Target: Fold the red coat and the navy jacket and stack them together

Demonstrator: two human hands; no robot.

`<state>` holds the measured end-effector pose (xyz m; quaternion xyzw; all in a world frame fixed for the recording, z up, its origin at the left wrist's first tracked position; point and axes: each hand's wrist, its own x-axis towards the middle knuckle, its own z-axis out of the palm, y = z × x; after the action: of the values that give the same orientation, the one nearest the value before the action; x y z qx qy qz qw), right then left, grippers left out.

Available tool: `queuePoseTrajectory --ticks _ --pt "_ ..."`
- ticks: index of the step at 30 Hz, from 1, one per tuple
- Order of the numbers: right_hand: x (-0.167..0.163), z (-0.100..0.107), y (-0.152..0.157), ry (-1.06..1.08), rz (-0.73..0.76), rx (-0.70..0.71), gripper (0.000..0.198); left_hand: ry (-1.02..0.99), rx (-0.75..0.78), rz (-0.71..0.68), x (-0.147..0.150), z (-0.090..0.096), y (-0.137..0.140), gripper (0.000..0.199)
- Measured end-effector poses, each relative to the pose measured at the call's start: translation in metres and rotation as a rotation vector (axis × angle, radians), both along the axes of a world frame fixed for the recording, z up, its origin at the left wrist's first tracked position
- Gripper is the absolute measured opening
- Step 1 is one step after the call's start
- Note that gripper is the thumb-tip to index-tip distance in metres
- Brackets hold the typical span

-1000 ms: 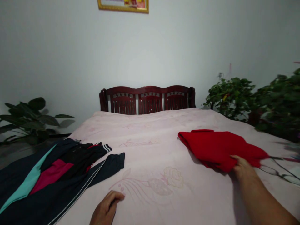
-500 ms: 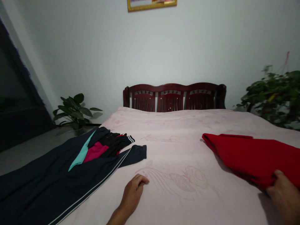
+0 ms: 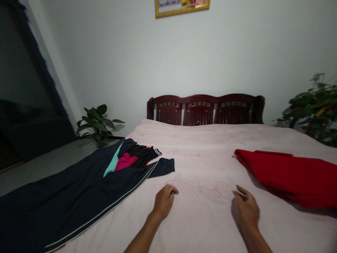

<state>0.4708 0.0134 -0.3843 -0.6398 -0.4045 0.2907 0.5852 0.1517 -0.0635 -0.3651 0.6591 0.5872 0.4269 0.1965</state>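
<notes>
The bed (image 3: 200, 225) supports dark clothes (image 3: 73, 186), at left, and a red garment (image 3: 297, 179), folded, at right. Expect the garment to be light, soft and limp (support both folded edges). Right hand (image 3: 247, 209), beside it: fingers parted, nothing held. Left hand (image 3: 164, 202), near dark clothes: fingers curled; closure and contents I cannot tell.

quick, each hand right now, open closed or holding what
Left hand: loosely curled, nothing visible held; whether fully closed can't be told.
Right hand: partly open, holding nothing, apart from the red garment.
</notes>
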Motion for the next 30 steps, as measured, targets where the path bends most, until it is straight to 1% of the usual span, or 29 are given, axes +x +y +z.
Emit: queuePoseTrajectory --ticks 2,3,4,6,9,13,19,22,24,26,27,30 --pt "-0.005 0.008 -0.005 -0.247 0.083 -0.048 0.04 0.015 0.003 0.006 0.0 0.0 0.0 0.032" --pt "-0.005 0.012 -0.006 -0.313 0.117 -0.07 0.038 0.021 0.005 0.01 0.001 0.0 0.0 0.032" --pt "-0.005 0.015 -0.007 -0.354 0.145 -0.087 0.038 0.025 0.008 0.015 0.001 0.0 0.0 0.032" --pt "-0.005 0.019 -0.006 -0.405 0.155 -0.113 0.042 0.031 0.012 0.028 0.002 -0.001 0.001 0.033" --pt "-0.004 0.019 -0.005 -0.444 0.164 -0.142 0.044 0.034 0.012 0.051 0.002 -0.003 0.003 0.033" --pt "-0.004 0.017 -0.005 -0.443 0.172 -0.169 0.044 0.039 0.01 0.061 0.0 -0.004 0.004 0.032" --pt "0.0 0.012 -0.003 -0.45 0.174 -0.158 0.045 0.025 0.042 0.056 0.0 -0.008 0.002 0.033" --pt "0.001 0.012 -0.002 -0.44 0.172 -0.15 0.045 0.038 0.074 0.083 -0.007 -0.008 -0.003 0.039" --pt "0.001 0.013 -0.002 -0.435 0.172 -0.149 0.045 0.069 0.103 0.129 -0.023 -0.003 -0.01 0.048" --pt "0.001 0.015 -0.002 -0.438 0.171 -0.152 0.045 0.117 0.136 0.209 -0.051 0.008 -0.021 0.054" --pt "0.001 0.015 -0.002 -0.441 0.17 -0.152 0.046 0.144 0.153 0.265 -0.069 0.016 -0.028 0.054" --pt "0.002 0.015 -0.002 -0.46 0.173 -0.152 0.046 0.224 0.193 0.484 -0.137 0.05 -0.049 0.044"
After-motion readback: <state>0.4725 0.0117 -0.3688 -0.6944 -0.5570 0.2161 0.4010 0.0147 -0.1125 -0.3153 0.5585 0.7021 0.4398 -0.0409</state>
